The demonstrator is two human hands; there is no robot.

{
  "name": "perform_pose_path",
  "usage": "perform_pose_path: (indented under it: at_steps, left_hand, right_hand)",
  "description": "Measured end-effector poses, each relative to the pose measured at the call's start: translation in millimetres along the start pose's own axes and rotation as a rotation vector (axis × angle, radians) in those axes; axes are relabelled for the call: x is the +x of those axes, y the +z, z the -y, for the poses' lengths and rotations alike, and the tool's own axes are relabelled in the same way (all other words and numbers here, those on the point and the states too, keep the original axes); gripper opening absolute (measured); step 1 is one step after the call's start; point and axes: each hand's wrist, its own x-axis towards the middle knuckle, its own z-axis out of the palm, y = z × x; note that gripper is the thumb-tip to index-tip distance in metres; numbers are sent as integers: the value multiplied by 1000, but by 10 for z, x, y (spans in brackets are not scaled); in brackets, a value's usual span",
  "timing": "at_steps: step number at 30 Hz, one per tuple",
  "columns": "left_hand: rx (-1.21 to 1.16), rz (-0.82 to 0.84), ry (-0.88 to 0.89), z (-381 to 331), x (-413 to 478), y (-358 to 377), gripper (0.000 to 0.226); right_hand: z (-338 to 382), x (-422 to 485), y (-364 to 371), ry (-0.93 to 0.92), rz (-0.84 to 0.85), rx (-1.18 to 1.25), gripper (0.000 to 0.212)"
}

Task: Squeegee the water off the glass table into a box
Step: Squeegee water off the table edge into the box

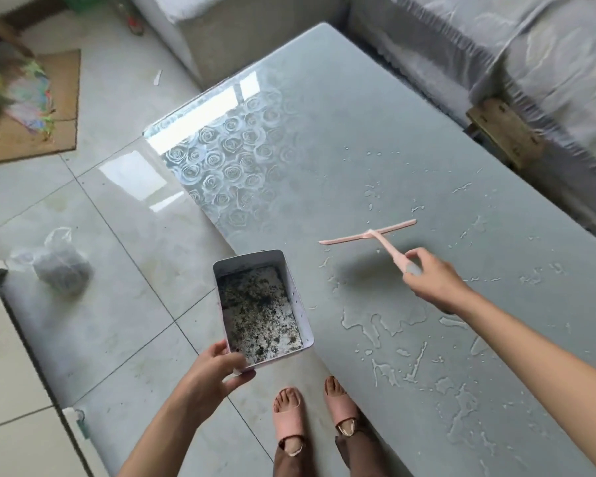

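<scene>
The right hand [427,277] reaches over the glass table [358,149], fingers curled round the pink squeegee [369,234] by its handle (blade lifted off the glass), while the left hand [217,368] grips the near corner of the box [298,297], held just beside the table's edge over the floor tiles. Puddles of water [386,325] lie near the right forearm, with a covered sofa [547,63] beyond. Dark specks litter the box's pale bottom.

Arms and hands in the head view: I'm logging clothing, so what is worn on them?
Nothing that shows: the left hand and right hand are ungloved, and both forearms are bare to the picture's edge, with no sleeve, watch or bracelet.
</scene>
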Motion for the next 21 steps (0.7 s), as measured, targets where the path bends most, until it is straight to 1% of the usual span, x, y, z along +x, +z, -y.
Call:
perform_pose_path:
  at_steps: [4, 8, 11, 14, 15, 18, 21]
  left_hand:
    - [34, 49, -14, -75, 77, 147, 27]
    - [53, 87, -27, -187, 288, 459, 33]
    - [57, 114, -22, -298, 364, 670, 35]
    - [50, 123, -14, -388, 384, 853, 33]
    - [74, 128, -5, -463, 503, 958, 33]
    - [214, 142, 73, -601, 567, 1150, 34]
    - [220, 147, 69, -743, 682, 1329, 32]
  right_hand:
    - [-7, 341, -94, -7, -41, 90, 35]
    - [-8, 812, -188, 12, -120, 186, 29]
    - [139, 1142, -269, -14, -130, 172, 30]
    - [337, 1445, -319, -71, -104, 138, 32]
    - [410, 1661, -368, -80, -102, 140, 32]
    - [589, 1920, -367, -132, -105, 73, 35]
    - [589, 2078, -294, -136, -106, 38, 35]
